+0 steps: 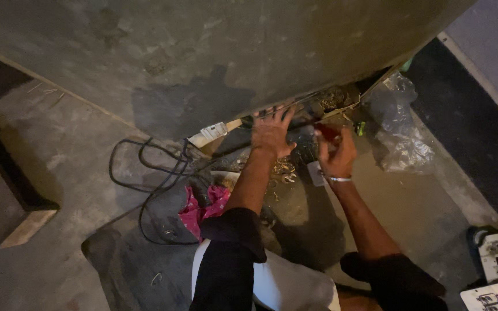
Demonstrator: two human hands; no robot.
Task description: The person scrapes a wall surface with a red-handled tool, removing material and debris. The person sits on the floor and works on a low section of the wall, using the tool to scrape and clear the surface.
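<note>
Nearest you are your own dark sleeves [226, 259] and a white cloth [283, 285] across your lap. From there both forearms stretch out to the bottom edge of a large grey appliance [203, 52] tipped over the concrete floor [59, 173]. Your left hand [272, 133] is spread open, fingers splayed, pressing at the lower edge of the appliance and grasping nothing. Your right hand [336, 155], with a bracelet [339, 179] at the wrist, is closed around a red-handled tool [328, 132], whose tip points into the exposed underside just beside the left hand. A black cable [145, 178] loops on the floor to the left, a pink rag [203, 207] lies near your left forearm, and crumpled clear plastic [402, 124] sits to the right.
</note>
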